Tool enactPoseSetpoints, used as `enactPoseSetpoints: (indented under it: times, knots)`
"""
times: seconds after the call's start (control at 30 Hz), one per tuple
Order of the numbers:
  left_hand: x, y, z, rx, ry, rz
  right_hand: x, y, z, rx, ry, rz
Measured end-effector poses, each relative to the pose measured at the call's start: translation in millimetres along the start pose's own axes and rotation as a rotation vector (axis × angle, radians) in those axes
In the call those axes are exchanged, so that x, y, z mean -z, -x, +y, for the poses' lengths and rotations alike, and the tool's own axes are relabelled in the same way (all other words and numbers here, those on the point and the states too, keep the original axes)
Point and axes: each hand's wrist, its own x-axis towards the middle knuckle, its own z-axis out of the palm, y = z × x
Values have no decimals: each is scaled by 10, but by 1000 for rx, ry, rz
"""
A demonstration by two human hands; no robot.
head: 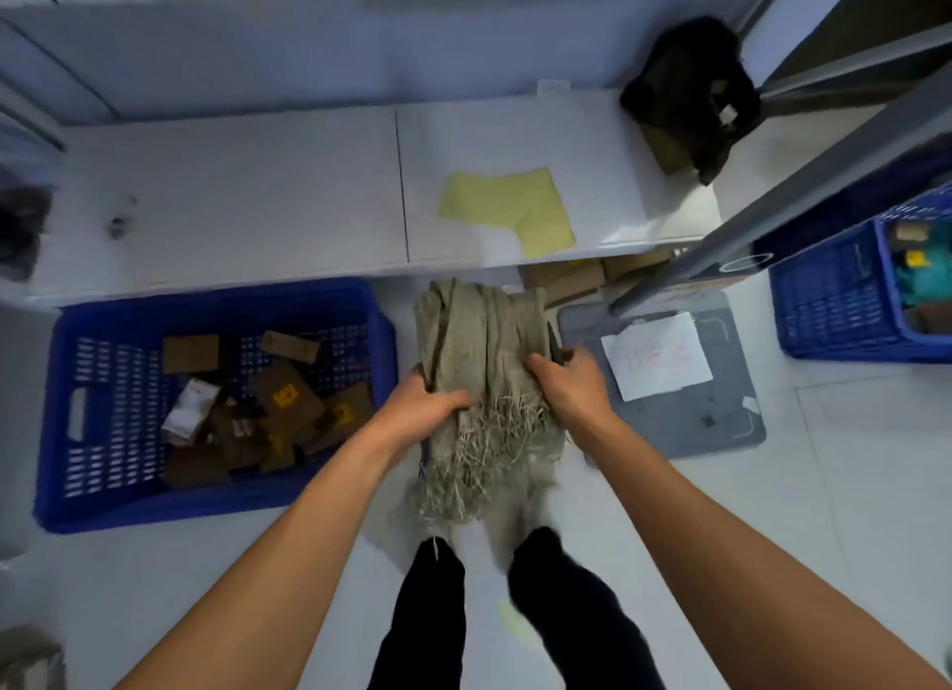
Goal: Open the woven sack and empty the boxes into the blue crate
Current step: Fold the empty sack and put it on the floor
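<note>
The grey-green woven sack [481, 339] hangs limp and bunched in front of me, its frayed open edge [489, 463] dangling toward my feet. My left hand [425, 398] grips its left side and my right hand [564, 380] grips its right side; a dark thin object sticks up beside the right hand's fingers. On the floor to the left stands the blue crate [92, 432], holding several brown cardboard boxes [288, 396] and a pale packet [190, 406].
A white shelf [232, 200] runs across the back with a yellow paper [510, 210] and a black bag [690, 92] on it. A grey platform [721, 421] with a white sheet lies right; a second blue crate [834, 298] stands far right. A metal post [772, 200] slants above.
</note>
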Motion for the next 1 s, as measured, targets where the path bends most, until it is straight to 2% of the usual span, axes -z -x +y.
enactPoseSetpoints:
  times: [0.2, 0.33, 0.47, 0.7, 0.8, 1.0]
  knots:
    - [-253, -1128, -569, 93, 27, 30, -352, -1184, 676, -3, 136, -54]
    - [-513, -1983, -1053, 151, -66, 155, -673, -1978, 1265, -20, 144, -82]
    - [-697, -2864, -1580, 190, -134, 210, -1027, -2724, 1856, 1, 191, -111]
    - [-867, -4122, -2294, 95, -219, 342, -1737, -3690, 2597, 144, 348, -41]
    - [-934, -4474, -2565, 80, -286, 318, -1986, -3978, 2806, 179, 417, 11]
    - [-912, -4666, -2720, 161, -452, 228, -2099, -4140, 2948, 91, 501, 14]
